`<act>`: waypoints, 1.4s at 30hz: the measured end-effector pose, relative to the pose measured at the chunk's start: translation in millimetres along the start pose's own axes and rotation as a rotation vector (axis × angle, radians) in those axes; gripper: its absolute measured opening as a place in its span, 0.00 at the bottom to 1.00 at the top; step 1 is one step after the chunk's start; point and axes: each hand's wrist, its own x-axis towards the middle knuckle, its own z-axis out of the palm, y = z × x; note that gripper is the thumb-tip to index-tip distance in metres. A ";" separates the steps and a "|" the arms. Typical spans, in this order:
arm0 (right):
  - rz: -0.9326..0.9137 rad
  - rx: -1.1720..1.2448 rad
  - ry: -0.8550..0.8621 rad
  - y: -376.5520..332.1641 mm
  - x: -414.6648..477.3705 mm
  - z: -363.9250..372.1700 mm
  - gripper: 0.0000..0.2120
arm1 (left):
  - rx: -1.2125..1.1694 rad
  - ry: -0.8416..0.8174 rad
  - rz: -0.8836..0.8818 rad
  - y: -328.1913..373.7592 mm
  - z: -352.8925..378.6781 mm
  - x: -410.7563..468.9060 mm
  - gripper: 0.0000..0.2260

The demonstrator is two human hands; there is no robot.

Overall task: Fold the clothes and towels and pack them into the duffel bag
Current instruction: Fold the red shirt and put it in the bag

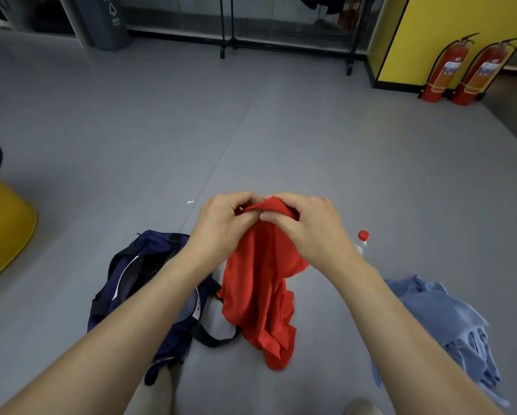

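Head view. Both hands raised together in front of the person, knuckles almost touching.

- Left hand (221, 224): fingers curled, thumb and fingertips pinching the top edge of the red garment (260, 298).
- Right hand (309, 227): the same grip on the same edge, just beside the left, thumb pressed against the cloth.
- Red garment: plain bright red, thin and soft. A small fold stands up between the two hands; the rest hangs below them in loose vertical creases, bunched and twisted at the lower end. It looks unfolded. Whether the bottom touches the floor (251, 130) I cannot tell.
- Duffel bag (131, 283): below and to the outside of the left hand, lying on the floor under the left forearm. Navy with black straps, its top gaping open; one strap loops out under the hanging garment. A white panel on its side is mostly hidden by the forearm, so nothing on it can be read.
- Blue cloth (448, 319): crumpled pale blue heap on the floor, below and outside the right forearm.
- Bottle (363, 237): red cap, clear body, just outside the right wrist.

Writing:
- Grey bin (110, 22), far beyond the left hand: white arrow symbol and a few characters, too blurred to read.
- Two red fire extinguishers (460, 73), far beyond the right hand: their labels are illegible.
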 end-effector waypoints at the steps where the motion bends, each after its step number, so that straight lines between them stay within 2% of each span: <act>1: -0.007 -0.024 0.027 1.3 -0.3 -0.6 0.05 | -0.010 -0.001 -0.017 -1.2 -0.2 -0.8 0.02; 3: -0.007 -0.031 0.103 2.6 -0.2 -4.4 0.05 | -0.032 0.006 -0.054 -3.3 -1.5 -2.9 0.03; 7: 0.020 0.244 0.411 3.7 4.2 -21.3 0.06 | -0.003 -0.040 -0.147 -9.2 -4.7 -7.5 0.04; 9: 0.099 0.263 0.509 12.5 5.0 -33.6 0.09 | 0.000 -0.039 -0.170 -10.5 -7.1 -8.3 0.05; 10: 0.153 0.194 0.493 19.2 4.4 -37.2 0.09 | -0.010 -0.033 -0.164 -9.5 -8.4 -8.2 0.05; 12: 0.246 0.010 0.333 28.1 -1.0 -38.1 0.03 | -0.005 -0.037 -0.122 -3.7 -9.3 -8.4 0.06; 13: 0.270 -0.052 0.219 27.2 -5.2 -35.1 0.05 | 0.023 -0.054 -0.092 -0.4 -8.1 -9.4 0.06; 15: 0.199 -0.090 -0.038 20.4 -10.8 -23.4 0.24 | 0.102 -0.103 -0.028 3.7 -3.0 -11.7 0.06; 16: 0.162 -0.077 -0.141 14.0 -11.4 -17.1 0.30 | 0.137 -0.121 -0.001 5.1 0.5 -12.8 0.06; 17: 0.135 -0.056 -0.217 7.6 -11.6 -11.9 0.30 | 0.164 -0.127 0.021 6.1 4.3 -14.0 0.07; 18: 0.121 -0.029 -0.257 3.2 -10.8 -8.2 0.26 | 0.184 -0.121 0.034 6.4 6.9 -14.7 0.08; 21: 0.128 -0.023 -0.260 0.0 -7.6 -5.4 0.12 | 0.204 -0.104 0.051 4.9 7.2 -13.6 0.10; 24: 0.069 -0.160 -0.211 1.7 -6.6 -5.5 0.07 | 0.242 -0.111 0.050 -0.6 0.9 -11.2 0.06; 26: 0.020 -0.189 -0.089 5.4 -7.1 -9.0 0.06 | 0.309 -0.140 0.021 -5.3 -1.6 -9.9 0.02; 30: 0.087 0.177 0.246 14.7 -5.0 -19.9 0.07 | 0.419 -0.144 -0.116 -16.0 -13.8 -5.1 0.12; 32: 0.197 0.177 0.303 24.1 -5.4 -24.4 0.08 | 0.356 -0.071 -0.165 -17.3 -22.8 -1.1 0.13; 33: 0.251 0.078 0.259 29.8 -6.7 -24.0 0.08 | 0.293 -0.041 -0.168 -15.9 -25.6 -0.3 0.11; 35: 0.293 -0.060 0.037 35.5 -13.3 -18.2 0.05 | 0.179 -0.043 -0.128 -6.3 -24.0 -1.9 0.05; 36: 0.292 -0.017 -0.092 30.8 -16.9 -12.9 0.07 | 0.163 -0.073 -0.095 -0.7 -19.9 -4.2 0.03; 37: 0.271 0.047 -0.198 22.9 -19.8 -7.2 0.14 | 0.172 -0.101 -0.064 3.6 -14.4 -6.8 0.03; 38: 0.226 0.062 -0.252 16.0 -21.6 -1.0 0.19 | 0.202 -0.114 -0.042 6.3 -8.9 -9.2 0.05; 40: 0.125 -0.028 -0.209 4.6 -20.2 8.0 0.21 | 0.276 -0.092 -0.005 8.1 -1.1 -12.8 0.07; 42: 0.065 -0.132 -0.110 -1.2 -16.4 8.9 0.16 | 0.326 -0.041 0.020 7.6 0.7 -13.3 0.05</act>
